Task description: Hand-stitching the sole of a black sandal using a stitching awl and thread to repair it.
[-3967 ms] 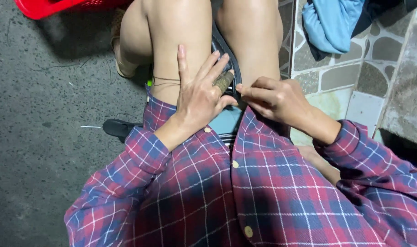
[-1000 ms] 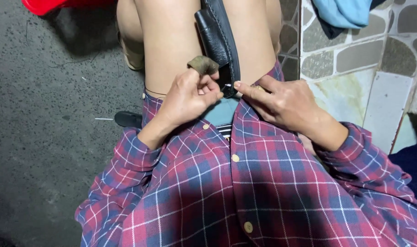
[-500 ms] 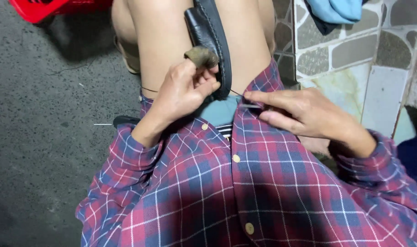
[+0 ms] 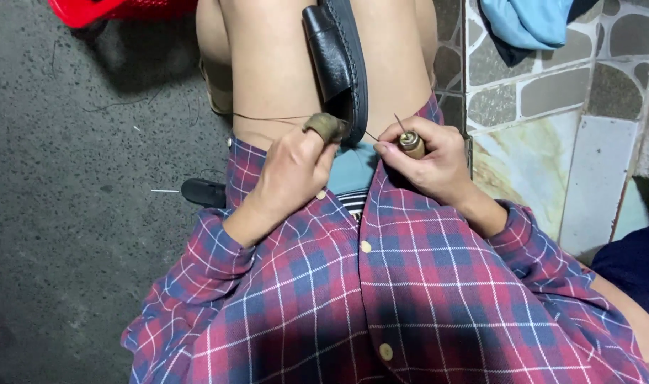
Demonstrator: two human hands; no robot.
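A black sandal [image 4: 342,60] stands on edge between my bare knees, sole to the right. My left hand [image 4: 292,171] sits just below it, its thumb in a worn brown guard [image 4: 326,127], pinching a thin dark thread [image 4: 267,118] that runs left across my thigh. My right hand [image 4: 427,160] is closed around a sewing awl [image 4: 410,142] with a wooden handle, its thin needle pointing up beside the sandal's heel. Both sleeves are red and blue plaid.
Dark rough concrete floor [image 4: 68,213] lies to the left, with a red plastic basket [image 4: 118,8] at the top edge and a small black object [image 4: 203,192] near my left elbow. A stone-patterned tiled wall [image 4: 545,99] rises on the right, with blue cloth [image 4: 530,21] on top.
My right hand has gone from flat on my shirt to gripping the awl, needle raised near the sandal. My left hand stays by the sandal with the thread now stretched left.
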